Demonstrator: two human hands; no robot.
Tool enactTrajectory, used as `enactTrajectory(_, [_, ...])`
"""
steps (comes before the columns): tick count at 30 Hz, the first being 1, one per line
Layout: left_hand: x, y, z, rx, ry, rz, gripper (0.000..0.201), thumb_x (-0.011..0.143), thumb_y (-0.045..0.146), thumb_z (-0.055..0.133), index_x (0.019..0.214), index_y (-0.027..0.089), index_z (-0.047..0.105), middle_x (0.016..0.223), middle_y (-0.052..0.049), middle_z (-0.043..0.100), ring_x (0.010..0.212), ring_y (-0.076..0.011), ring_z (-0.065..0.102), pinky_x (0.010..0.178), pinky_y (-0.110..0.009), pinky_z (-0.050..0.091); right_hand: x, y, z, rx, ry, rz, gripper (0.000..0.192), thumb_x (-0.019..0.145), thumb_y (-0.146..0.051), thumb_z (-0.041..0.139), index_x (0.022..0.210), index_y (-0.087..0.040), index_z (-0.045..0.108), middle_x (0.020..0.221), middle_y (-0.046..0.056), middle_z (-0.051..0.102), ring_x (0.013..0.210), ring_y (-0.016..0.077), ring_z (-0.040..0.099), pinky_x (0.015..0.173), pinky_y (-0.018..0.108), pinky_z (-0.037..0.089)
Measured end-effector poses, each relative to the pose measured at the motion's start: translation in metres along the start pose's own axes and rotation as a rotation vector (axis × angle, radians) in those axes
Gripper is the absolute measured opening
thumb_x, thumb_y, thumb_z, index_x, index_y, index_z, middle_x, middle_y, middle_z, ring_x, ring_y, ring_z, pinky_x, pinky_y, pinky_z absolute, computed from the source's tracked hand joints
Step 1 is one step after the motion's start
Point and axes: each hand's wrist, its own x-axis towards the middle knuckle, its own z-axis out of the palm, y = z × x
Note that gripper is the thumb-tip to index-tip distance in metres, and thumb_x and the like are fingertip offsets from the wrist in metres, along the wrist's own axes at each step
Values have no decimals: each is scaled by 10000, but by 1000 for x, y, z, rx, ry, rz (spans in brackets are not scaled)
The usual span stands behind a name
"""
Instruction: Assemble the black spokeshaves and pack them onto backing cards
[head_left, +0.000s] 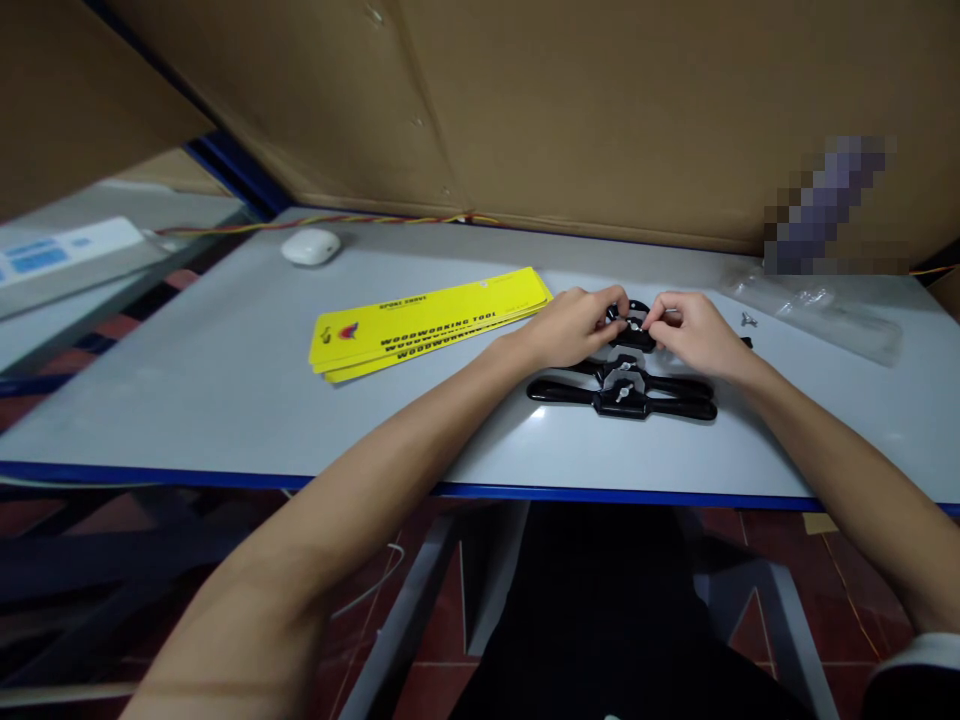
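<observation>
Three black spokeshaves lie in a row toward the right of the table, handles pointing sideways. The nearest spokeshave (624, 400) and the middle spokeshave (679, 386) each carry a silver plate with a small wing screw. My left hand (577, 325) is closed on the far spokeshave (634, 340), fingers curled at the left of its body. Across from it, my right hand (694, 330) pinches at the body's right side, beside a silvery bit; what its fingertips hold is too small to make out. A loose silver wing screw (748, 319) rests right of my right hand.
Yellow cards (431, 318) printed "Woodworking Tool" overlap left of my hands. Clear plastic bags (832, 320) lie at the right. A white rounded case (310, 247) sits at the back left. Cardboard (600, 120) walls the back; a blue edge (600, 492) runs along the front.
</observation>
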Motion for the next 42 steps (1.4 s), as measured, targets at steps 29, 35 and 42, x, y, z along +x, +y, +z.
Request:
enactTrajectory(29, [1, 7, 1, 111, -34, -59, 258, 1063, 331, 535, 1225, 203, 689, 834, -54, 735, 764, -253, 653, 736, -333, 399, -2, 4, 5, -32, 118, -179, 181, 799, -158, 609, 948, -248, 561, 770, -28, 544, 699, 174, 512, 721, 355, 417])
enactTrajectory(35, [2, 8, 2, 111, -34, -85, 258, 1066, 408, 547, 1048, 218, 721, 755, -45, 684, 714, -244, 616, 730, -336, 379, -3, 11, -6, -421, 90, -200, 141, 834, -207, 639, 972, -237, 629, 850, 25, 600, 760, 211, 518, 743, 369, 377])
enactTrajectory(42, [4, 8, 2, 138, -32, -69, 335, 1060, 470, 555, 916, 229, 737, 691, -47, 672, 691, -247, 617, 692, -336, 364, -7, 2, -25, -679, -99, -125, 247, 901, -386, 672, 721, -236, 594, 693, 19, 611, 659, 193, 465, 878, 443, 363])
